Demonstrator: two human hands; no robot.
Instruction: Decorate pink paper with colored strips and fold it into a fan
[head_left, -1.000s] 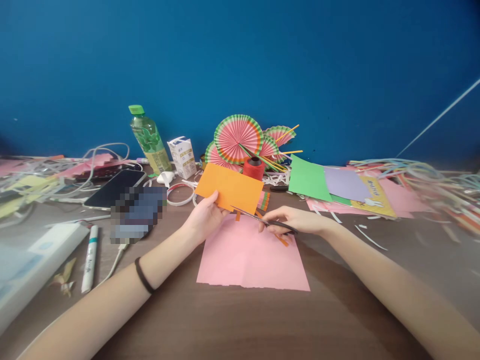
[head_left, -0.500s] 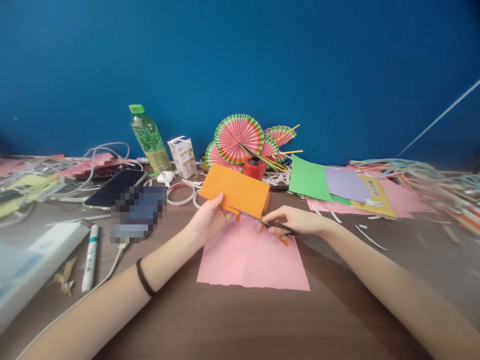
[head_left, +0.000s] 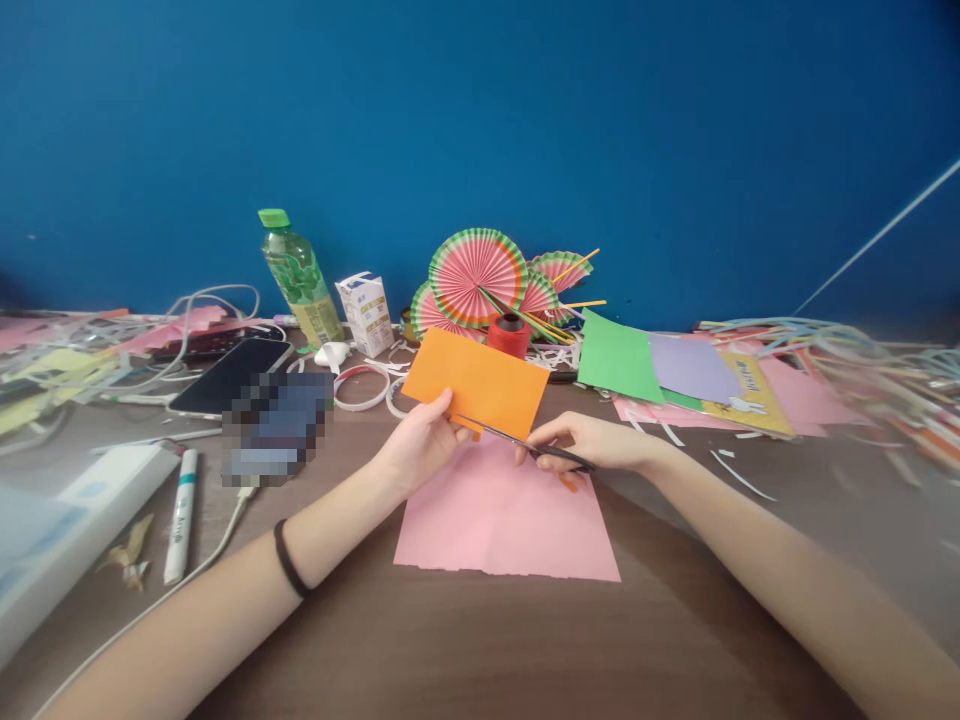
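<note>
My left hand pinches a sheet of orange paper near its lower left edge, thumb on top. The sheet is held tilted above the desk. My right hand is closed around the dark handles of a pair of scissors, whose blades point left along the lower edge of the orange paper. A small orange strip hangs by the blades, close to my left fingertips. Beneath both hands lies a sheet of pink paper, with orange scraps on its right side.
Behind the orange paper stand a red spool and pleated paper fans. A green bottle and small carton are at back left, above phones and a marker. Green paper lies to the right.
The orange paper has shifted slightly right in my left hand's grip. The scissors stay at its lower edge, and my right hand has hardly moved.
</note>
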